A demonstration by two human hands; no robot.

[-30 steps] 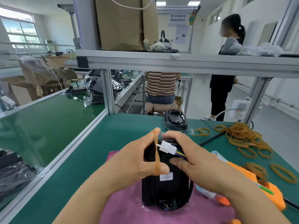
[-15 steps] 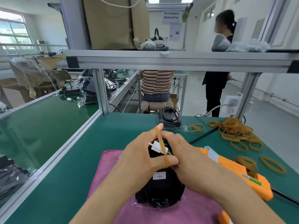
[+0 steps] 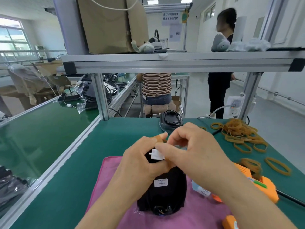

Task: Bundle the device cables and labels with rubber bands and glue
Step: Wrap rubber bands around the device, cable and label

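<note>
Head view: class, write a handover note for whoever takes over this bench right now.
Left hand grips the black device on the pink cloth, rubber band looped over its forefinger.
Right hand appears to pinch that band by the white connector.
Done: label on the device.
Left: finish wrapping the band; glue. Glue gun and spare bands lie to the right.
</note>
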